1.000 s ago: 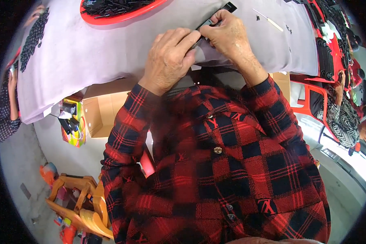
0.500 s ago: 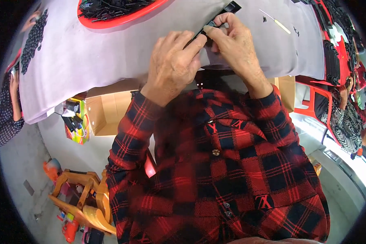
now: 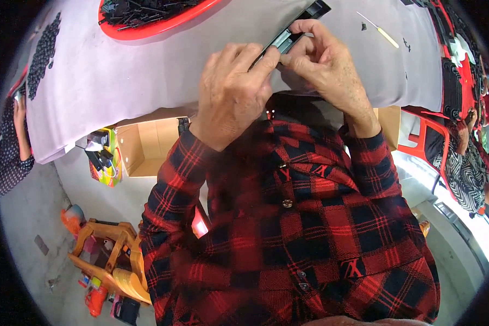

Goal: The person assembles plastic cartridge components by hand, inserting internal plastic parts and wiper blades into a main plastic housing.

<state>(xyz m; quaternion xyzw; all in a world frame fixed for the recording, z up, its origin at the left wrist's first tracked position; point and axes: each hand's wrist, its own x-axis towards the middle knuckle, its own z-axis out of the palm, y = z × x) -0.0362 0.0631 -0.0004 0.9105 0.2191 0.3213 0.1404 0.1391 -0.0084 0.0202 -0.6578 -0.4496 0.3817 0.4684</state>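
Over the near side of the cloth-covered table, a long, narrow black plastic piece point(image 3: 316, 10) lies slantwise between my hands. A grey, shiny stretch shows in its middle. My left hand point(image 3: 234, 89) is closed around its lower end, thumb and forefinger pressing it; that end is mostly hidden by the fingers. On the other side, my right hand point(image 3: 334, 68) has its forefinger on the piece's edge, with the thumb and other fingers curled in against its near side. Whether a small part sits in that pinch, I cannot tell.
A red basin point(image 3: 163, 31) of thin black parts stands at the far left. Small black pieces point(image 3: 43, 54) are heaped beyond it. A pale-handled pointed tool point(image 3: 387, 37) lies right of my hands. An open cardboard box point(image 3: 146, 149) sits below the table edge. Other people are at both sides.
My right thumb has slid off the top of the black piece toward its near side, uncovering the grey middle. My right hand has shifted slightly right and nearer. The left hand keeps its grip.
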